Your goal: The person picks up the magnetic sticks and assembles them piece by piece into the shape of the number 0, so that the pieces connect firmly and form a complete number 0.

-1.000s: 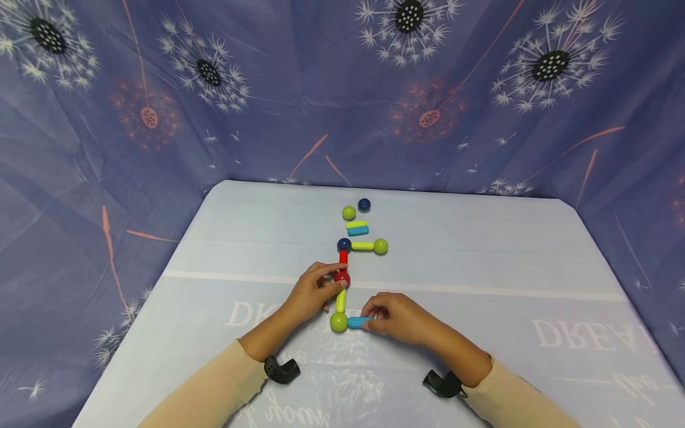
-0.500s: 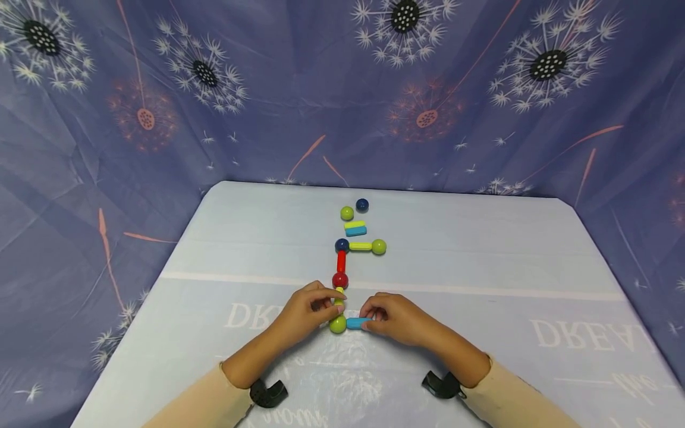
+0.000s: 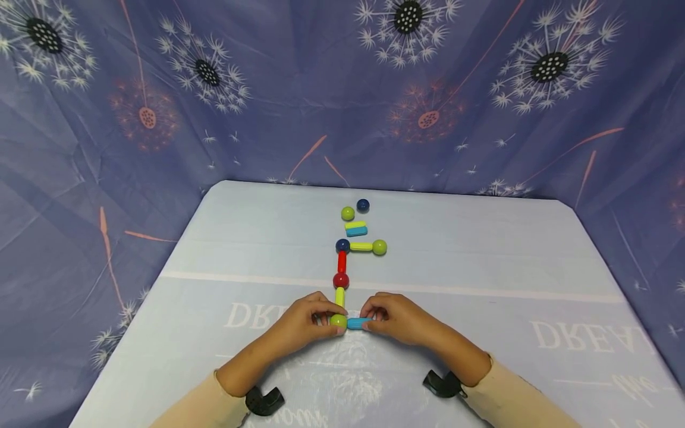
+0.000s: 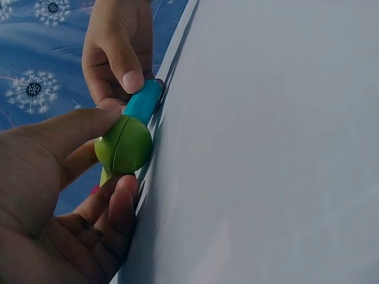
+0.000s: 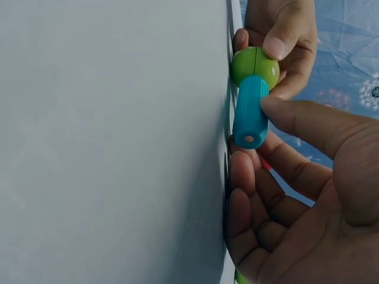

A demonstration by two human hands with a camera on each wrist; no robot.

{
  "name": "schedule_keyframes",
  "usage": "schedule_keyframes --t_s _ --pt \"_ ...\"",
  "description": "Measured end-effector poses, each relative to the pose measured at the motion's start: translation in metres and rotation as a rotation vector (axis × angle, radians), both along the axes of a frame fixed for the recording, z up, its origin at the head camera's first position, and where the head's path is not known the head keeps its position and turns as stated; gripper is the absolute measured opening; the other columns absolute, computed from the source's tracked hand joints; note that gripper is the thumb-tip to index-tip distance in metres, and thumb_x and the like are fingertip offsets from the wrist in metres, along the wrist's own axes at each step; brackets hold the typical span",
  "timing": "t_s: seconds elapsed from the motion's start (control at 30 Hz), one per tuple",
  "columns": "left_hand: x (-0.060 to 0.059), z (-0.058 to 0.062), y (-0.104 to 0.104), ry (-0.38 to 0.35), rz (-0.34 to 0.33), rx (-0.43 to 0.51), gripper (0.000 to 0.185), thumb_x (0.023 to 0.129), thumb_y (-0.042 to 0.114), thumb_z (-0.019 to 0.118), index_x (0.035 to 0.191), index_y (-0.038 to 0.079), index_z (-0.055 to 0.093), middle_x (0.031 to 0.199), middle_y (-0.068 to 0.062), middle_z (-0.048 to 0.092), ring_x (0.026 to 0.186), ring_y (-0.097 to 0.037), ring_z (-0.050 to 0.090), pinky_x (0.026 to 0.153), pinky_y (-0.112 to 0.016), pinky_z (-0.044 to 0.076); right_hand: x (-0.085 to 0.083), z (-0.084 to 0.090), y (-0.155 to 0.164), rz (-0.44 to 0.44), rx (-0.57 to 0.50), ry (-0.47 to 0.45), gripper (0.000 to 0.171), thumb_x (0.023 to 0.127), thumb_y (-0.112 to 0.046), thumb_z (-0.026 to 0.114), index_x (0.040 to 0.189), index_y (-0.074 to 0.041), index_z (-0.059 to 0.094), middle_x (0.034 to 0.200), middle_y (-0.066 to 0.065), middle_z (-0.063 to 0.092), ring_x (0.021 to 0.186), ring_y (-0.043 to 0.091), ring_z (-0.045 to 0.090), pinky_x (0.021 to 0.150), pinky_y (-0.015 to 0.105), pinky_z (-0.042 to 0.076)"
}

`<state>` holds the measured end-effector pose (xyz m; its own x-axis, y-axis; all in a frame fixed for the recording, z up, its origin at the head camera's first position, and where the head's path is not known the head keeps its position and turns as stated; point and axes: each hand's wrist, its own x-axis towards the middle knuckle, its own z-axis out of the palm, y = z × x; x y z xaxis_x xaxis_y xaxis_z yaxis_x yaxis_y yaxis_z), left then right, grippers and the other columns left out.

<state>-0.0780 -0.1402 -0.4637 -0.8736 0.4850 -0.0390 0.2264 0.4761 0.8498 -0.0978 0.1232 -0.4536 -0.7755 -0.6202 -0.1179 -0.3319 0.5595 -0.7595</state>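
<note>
My left hand pinches a green ball between thumb and fingers at the near end of a joined chain of balls and rods. With thumb and fingertips, my right hand pinches a blue rod whose one end meets that ball. Away from the ball runs a yellow-green rod to a red ball. Beyond it a red rod leads to a dark blue ball. From there another yellow-green rod points right to a second green ball.
Past the chain lie a loose yellow-green rod and a loose blue rod, side by side. Farther back are a loose green ball and a dark blue ball. The white table ends at a patterned curtain.
My left hand has moved from the red ball down along the yellow-green rod to the near green ball. My right hand stays on the blue rod.
</note>
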Motion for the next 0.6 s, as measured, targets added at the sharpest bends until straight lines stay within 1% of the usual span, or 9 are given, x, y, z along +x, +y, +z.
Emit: schedule_keyframes --t_s 0.13,0.27,0.43,0.5,0.6 --pt "-0.001 -0.002 -0.002 -0.005 -0.007 0.008 0.029 0.084 0.03 0.084 0.111 0.023 0.078 0.09 0.004 0.06 0.078 -0.004 0.056 0.068 -0.02 0.05 -0.003 0.002 0.001 0.001 0.004 -0.007 0.012 0.092 -0.028 0.075 0.102 -0.023 0.072 0.09 -0.012 0.061 0.082 0.003 0.056 0.074 0.02 0.05" --pt "-0.001 -0.003 -0.002 -0.011 -0.018 0.03 0.028 0.084 0.028 0.084 0.111 0.022 0.078 0.09 0.001 0.061 0.078 -0.003 0.056 0.068 -0.021 0.05 -0.011 0.006 0.004 -0.036 -0.005 0.0 0.008 0.095 -0.028 0.072 0.103 -0.026 0.072 0.092 -0.012 0.062 0.083 0.005 0.057 0.075 0.02 0.05" --pt "-0.002 -0.003 -0.003 -0.034 -0.019 0.031 0.029 0.083 0.026 0.084 0.112 0.021 0.078 0.091 0.001 0.061 0.079 -0.004 0.056 0.069 -0.02 0.05 -0.028 0.012 0.007 -0.106 -0.06 0.002 0.014 0.096 -0.025 0.07 0.108 -0.019 0.072 0.096 -0.006 0.064 0.086 0.012 0.058 0.077 0.023 0.05" --pt "-0.002 -0.004 -0.003 -0.039 -0.019 0.031 0.029 0.084 0.027 0.084 0.112 0.021 0.079 0.091 0.001 0.061 0.079 -0.005 0.056 0.069 -0.02 0.05 -0.036 0.014 0.007 -0.147 -0.091 -0.009 0.018 0.096 -0.024 0.07 0.112 -0.016 0.072 0.099 -0.003 0.065 0.089 0.014 0.058 0.08 0.024 0.051" --pt "-0.003 -0.004 -0.003 -0.039 -0.013 0.032 0.029 0.083 0.028 0.084 0.111 0.023 0.079 0.091 0.002 0.061 0.079 -0.005 0.056 0.069 -0.021 0.05 -0.049 0.016 0.006 -0.222 -0.143 -0.001 0.024 0.096 -0.022 0.07 0.118 -0.012 0.071 0.106 0.001 0.067 0.095 0.016 0.059 0.087 0.029 0.051"
